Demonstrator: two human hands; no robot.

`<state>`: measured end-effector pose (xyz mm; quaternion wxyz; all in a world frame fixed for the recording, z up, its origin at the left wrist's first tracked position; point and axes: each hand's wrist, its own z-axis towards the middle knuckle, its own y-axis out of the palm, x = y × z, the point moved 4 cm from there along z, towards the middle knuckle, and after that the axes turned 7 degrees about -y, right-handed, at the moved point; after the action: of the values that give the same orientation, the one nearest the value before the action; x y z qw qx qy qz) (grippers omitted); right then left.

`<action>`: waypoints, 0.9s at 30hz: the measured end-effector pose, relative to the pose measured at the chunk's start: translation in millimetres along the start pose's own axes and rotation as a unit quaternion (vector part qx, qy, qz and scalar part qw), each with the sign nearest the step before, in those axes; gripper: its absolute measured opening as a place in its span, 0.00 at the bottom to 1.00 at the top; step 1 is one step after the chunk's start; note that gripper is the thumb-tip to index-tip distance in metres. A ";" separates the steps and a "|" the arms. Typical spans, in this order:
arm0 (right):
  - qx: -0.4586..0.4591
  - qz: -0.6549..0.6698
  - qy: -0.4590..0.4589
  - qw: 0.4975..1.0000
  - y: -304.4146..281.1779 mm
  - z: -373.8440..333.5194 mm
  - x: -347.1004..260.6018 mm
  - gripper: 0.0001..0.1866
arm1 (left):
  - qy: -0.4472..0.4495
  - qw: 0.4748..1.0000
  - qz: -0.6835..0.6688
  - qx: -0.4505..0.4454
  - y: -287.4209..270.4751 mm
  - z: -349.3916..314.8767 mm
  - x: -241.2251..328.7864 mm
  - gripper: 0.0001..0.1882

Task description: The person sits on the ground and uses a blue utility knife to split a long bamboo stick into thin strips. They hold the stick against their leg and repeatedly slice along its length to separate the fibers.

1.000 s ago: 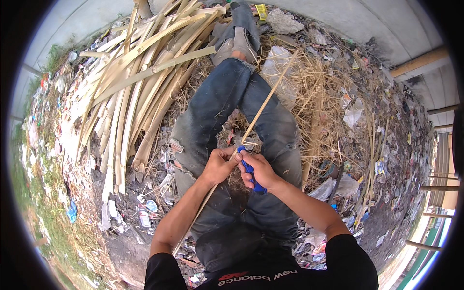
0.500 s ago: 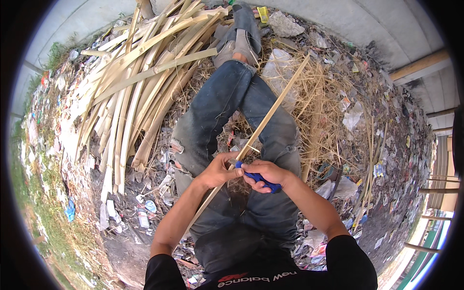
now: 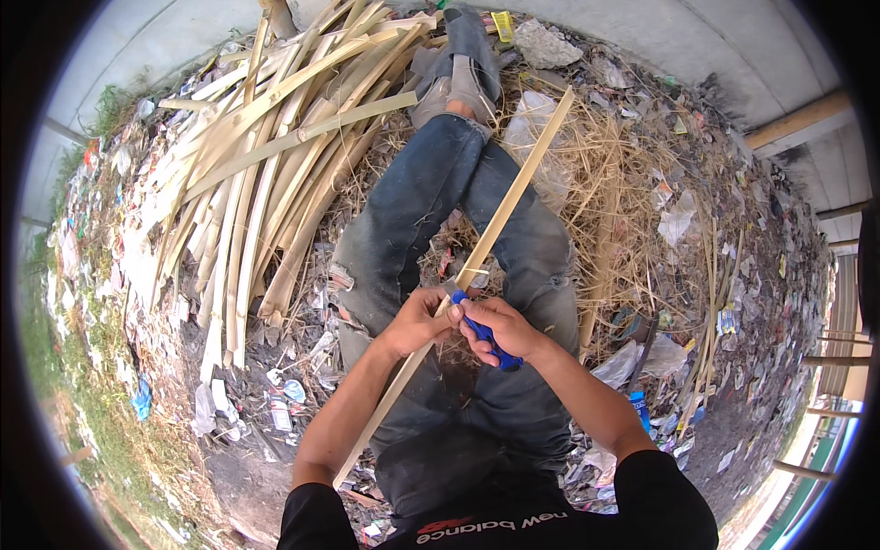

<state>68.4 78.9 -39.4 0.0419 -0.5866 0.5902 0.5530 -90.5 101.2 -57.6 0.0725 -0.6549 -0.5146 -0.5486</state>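
Observation:
A long pale bamboo strip runs slantwise over my legs, its far end up right and its near end by my left forearm. My left hand pinches it near the middle, thumb and fingers closed. In my right hand is a blue-handled knife, fingers wrapped around the handle. Its short blade rests against the strip beside my left fingertips. A thin sliver sticks out from the strip just above the blade. My two thumbs are close together or touching.
A heap of split bamboo strips lies at the far left. Straw-like shavings cover the ground to the right of my legs. Litter is scattered all around, with a grey wall behind. A rock lies near my feet.
The strip has swung a little to the left at its far end and shows more of its broad face. Both hands keep their hold, and the knife handle is tilted more steeply.

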 end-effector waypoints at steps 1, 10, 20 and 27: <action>-0.053 -0.029 0.032 0.998 -0.7 -3.5 -6.7 0.28 | -0.007 1.000 0.004 -0.029 -2.5 -3.4 -2.5 0.20; -0.039 -0.033 0.114 0.992 -5.2 -13.9 -20.8 0.30 | -0.028 0.994 0.055 -0.095 3.6 0.3 -15.2 0.19; 0.187 -0.147 -0.110 0.965 5.3 -1.5 13.3 0.31 | -0.061 0.993 0.098 0.031 -3.5 1.2 -11.4 0.24; -0.016 -0.052 0.041 0.998 -10.6 -9.8 -5.5 0.27 | -0.041 0.998 0.040 -0.033 5.9 -4.9 -5.8 0.22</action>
<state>83.8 78.7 -38.1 0.0375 -0.6391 0.5513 0.5350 -88.4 91.7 -57.6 0.0515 -0.6993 -0.4719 -0.5345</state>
